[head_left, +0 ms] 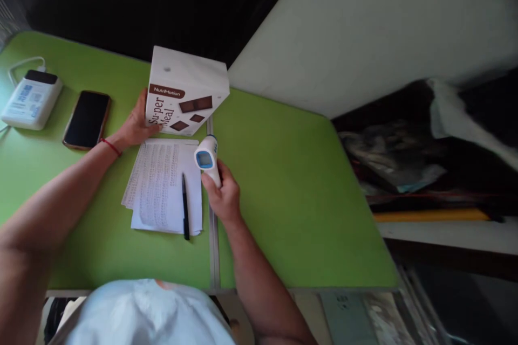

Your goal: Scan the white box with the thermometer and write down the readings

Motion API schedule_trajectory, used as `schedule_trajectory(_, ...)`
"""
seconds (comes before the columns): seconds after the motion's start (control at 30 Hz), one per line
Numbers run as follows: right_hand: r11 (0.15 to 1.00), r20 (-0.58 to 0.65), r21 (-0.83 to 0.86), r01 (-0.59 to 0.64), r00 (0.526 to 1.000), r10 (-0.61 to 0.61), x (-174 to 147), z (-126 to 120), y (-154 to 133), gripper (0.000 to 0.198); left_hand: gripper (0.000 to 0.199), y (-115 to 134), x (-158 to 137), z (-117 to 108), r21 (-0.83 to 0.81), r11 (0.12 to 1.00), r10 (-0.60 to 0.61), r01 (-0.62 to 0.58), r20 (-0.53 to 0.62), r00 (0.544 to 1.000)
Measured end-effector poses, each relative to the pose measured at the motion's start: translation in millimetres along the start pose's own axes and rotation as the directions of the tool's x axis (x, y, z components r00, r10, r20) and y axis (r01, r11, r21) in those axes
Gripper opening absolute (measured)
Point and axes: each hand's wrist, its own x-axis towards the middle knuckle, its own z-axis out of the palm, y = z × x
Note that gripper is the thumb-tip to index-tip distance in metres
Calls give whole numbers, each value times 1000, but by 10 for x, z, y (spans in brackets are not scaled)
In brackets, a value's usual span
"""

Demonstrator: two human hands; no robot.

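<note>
My left hand (138,123) grips the lower left side of a white box (190,78) printed "NutriMotion" and "Su-per Meal", with pictures of brown bars. The box is tilted, its front face turned toward me. In my right hand (225,194) is a white infrared thermometer (209,159) with a blue-framed screen facing me; my fingers wrap its handle. Its head is just below the box's lower right corner. Below the box lie sheets of paper (162,188) covered in writing. A black pen (185,207) rests on them.
A dark-screened phone (87,119) and a white power bank (32,99) with a cable lie at the left of the green folding table (291,188). A metal seam crosses the tabletop. Beyond the right edge, a shelf holds a crumpled plastic bag (400,156).
</note>
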Motion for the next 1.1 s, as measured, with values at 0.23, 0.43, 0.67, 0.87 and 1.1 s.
schedule_trajectory(0.23,880,118,459,-122,990,76,-65,144,-252,36,70,345,-75,1,-214,960,-192,179,-40,981)
schedule_trajectory(0.43,849,162,497,-179,980,112,52,298,-208,44,71,426,-83,73,-172,972,-158,158,12,987)
schedule_trajectory(0.67,821,229,516,-242,963,140,68,300,-208,43,89,315,-83,80,-152,975,-158,161,32,987)
schedule_trajectory(0.87,779,220,554,-294,954,203,42,341,-212,42,88,266,-111,73,-119,988,-95,102,58,994)
schedule_trajectory(1.1,724,219,598,-345,939,266,29,326,-314,43,87,276,-88,-8,-295,947,-84,124,144,986)
